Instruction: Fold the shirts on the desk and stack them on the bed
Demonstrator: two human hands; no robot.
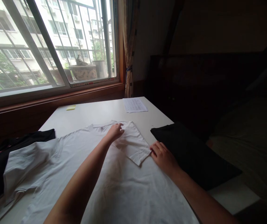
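The left hand (114, 132) is over a white T-shirt (128, 189) as the right hand (164, 157) pinches its inward-folded sleeve (135, 147).

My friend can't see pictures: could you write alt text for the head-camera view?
A white T-shirt lies spread on a white table; a person's left hand is near its collar, their right hand at one sleeve. Black cloth lies either side, a printed sheet and yellow sticky notes beyond.
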